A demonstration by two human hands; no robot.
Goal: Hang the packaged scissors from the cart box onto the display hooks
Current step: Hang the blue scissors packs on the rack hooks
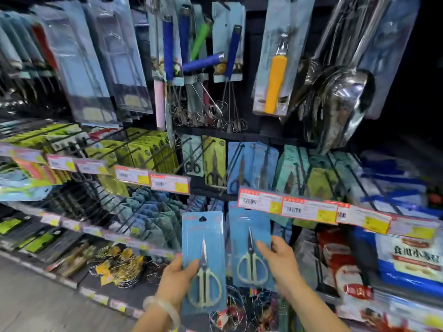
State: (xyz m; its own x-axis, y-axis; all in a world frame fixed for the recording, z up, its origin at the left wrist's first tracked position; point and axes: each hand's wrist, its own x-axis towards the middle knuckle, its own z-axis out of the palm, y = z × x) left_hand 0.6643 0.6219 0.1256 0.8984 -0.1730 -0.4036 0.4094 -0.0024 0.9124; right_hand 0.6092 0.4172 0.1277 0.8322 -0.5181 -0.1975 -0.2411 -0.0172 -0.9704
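Note:
My left hand (178,276) grips a blue blister pack of pale-handled scissors (203,238), held upright in front of the shelf with its hang hole at the top. My right hand (279,262) holds a second, matching blue scissors pack (249,238) by its right edge, thumb across the front; its top reaches just below the price-label rail (287,207). Display hooks (236,161) carrying blue, green and yellow scissors cards stick out above that rail. The cart box is out of view.
Whisks (215,116), ladles (340,97) and long packaged utensils hang on the upper rows. Black hooks with green and blue cards fill the left shelves. Wire items (119,267) lie on the bottom shelf; bagged goods (407,257) are stacked at right. Grey floor shows at bottom left.

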